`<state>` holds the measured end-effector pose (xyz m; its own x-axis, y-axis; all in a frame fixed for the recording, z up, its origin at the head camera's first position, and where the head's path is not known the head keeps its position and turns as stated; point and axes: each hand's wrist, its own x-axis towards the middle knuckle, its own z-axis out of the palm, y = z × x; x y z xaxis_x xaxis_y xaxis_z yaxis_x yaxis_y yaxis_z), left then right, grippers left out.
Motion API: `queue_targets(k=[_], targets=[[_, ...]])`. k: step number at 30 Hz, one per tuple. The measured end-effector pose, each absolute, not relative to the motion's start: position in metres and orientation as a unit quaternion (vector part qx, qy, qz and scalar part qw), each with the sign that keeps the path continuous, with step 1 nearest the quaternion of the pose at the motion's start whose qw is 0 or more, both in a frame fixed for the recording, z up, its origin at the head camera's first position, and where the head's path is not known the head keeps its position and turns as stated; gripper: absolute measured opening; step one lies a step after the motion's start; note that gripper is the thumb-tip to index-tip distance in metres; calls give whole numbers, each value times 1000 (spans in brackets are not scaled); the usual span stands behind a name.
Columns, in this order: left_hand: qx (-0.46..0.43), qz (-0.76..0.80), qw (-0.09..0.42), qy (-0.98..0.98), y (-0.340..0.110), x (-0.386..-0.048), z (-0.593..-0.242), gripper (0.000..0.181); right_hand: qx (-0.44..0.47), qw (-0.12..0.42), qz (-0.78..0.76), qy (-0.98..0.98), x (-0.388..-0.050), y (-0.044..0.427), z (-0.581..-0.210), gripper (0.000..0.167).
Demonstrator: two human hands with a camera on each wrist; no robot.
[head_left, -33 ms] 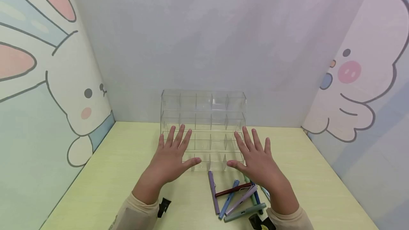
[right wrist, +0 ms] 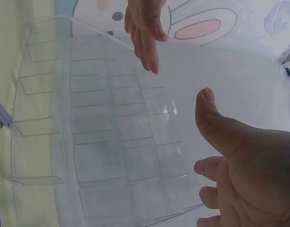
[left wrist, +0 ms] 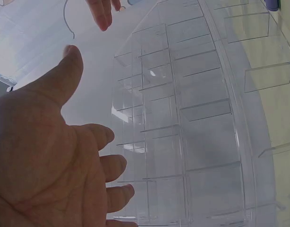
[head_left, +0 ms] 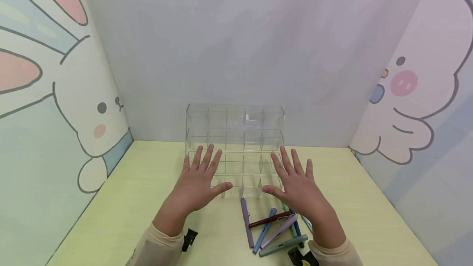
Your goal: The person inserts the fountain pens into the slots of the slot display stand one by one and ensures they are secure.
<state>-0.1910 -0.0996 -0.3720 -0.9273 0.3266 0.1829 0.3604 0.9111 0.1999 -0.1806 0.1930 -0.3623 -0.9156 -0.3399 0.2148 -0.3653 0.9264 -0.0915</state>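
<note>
Both hands hover palm down with fingers spread, holding nothing. The left hand is over the front left of a clear tiered rack, and the right hand is over its front right. Several pens lie in a loose pile beneath and beside the right hand: a purple pen, a dark red pen, a blue pen, a lilac pen and a grey-green pen among them. The right hand and wrist partly cover some pens. In the left wrist view the rack's compartments hold nothing visible.
The rack stands on a pale yellow table, near a grey back wall. Side panels with a cartoon rabbit at left and a cartoon pig-nosed figure at right flank the table. Black wrist-mounted devices show beside both sleeves.
</note>
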Motion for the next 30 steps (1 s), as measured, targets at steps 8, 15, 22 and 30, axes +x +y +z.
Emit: queue_targets(k=[8, 15, 22, 30], targets=[[-168, -131, 72, -974, -109, -191, -376, 97, 178, 85, 73, -978, -177, 194, -367, 94], [-135, -222, 99, -961, -148, -216, -383, 106, 185, 81, 80, -976, -177, 197, -365, 94], [-101, -462, -42, -880, -194, -248, -406, 109, 189, 75, 123, -971, -178, 215, -352, 93], [-140, -565, -161, -797, -205, -267, -427, 94, 142, 31, 170, -975, -179, 243, -333, 86]])
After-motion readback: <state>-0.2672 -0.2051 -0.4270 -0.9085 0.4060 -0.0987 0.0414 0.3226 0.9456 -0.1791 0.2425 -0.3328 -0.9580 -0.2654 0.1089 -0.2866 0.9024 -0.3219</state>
